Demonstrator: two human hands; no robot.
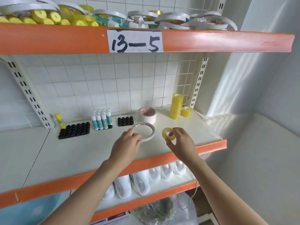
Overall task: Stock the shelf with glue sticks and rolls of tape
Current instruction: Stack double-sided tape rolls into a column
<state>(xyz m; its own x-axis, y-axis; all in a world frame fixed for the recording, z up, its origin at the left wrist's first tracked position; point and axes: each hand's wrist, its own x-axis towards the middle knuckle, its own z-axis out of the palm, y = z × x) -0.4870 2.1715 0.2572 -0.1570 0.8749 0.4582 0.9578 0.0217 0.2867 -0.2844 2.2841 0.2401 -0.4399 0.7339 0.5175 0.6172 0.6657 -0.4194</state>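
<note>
gripping the white tape roll (145, 132) on the middle shelf (90, 153) went the left hand (128, 143), the right hand (180, 142) pinched a small yellow tape roll (167, 133) just above it, glue sticks (102, 119) stood upright in their black tray (110, 127), the bigger tray (73, 130) bare.

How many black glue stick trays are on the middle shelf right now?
3. A large empty black plastic tray sits at the left, a second black tray lies mostly hidden under the white glue sticks with teal labels, and a small empty black tray sits right of them.
</note>
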